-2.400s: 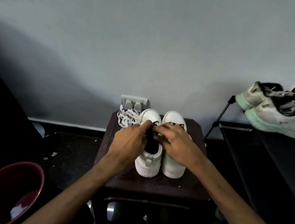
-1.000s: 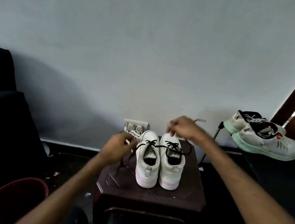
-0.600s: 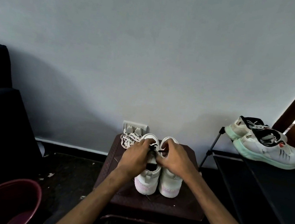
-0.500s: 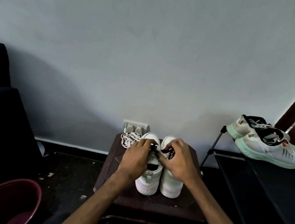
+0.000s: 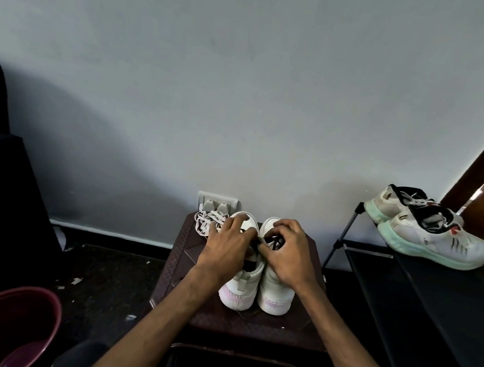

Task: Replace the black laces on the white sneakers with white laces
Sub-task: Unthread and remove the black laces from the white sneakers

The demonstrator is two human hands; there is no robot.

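Two white sneakers (image 5: 256, 284) stand side by side on a dark brown worktop (image 5: 184, 255), heels toward the camera and toes toward the wall. Both hands are over the lacing area. The left hand (image 5: 228, 249) rests on the left shoe, fingers spread forward across its tongue and toe. The right hand (image 5: 289, 256) lies over the right shoe, its fingers curled in a narrow pinch around the black laces (image 5: 273, 242), which show as a small dark bunch between the two hands. Whether the left hand also grips a lace cannot be told; its fingertips are hidden.

A loose bundle of white laces (image 5: 208, 220) lies at the far left corner of the worktop, just beside the left shoe's toe. A wall socket (image 5: 217, 201) sits behind it.

To the right, a black rack (image 5: 404, 280) carries a second pair of white shoes with green soles (image 5: 428, 231). A maroon tub (image 5: 7, 325) stands at near left on the floor.
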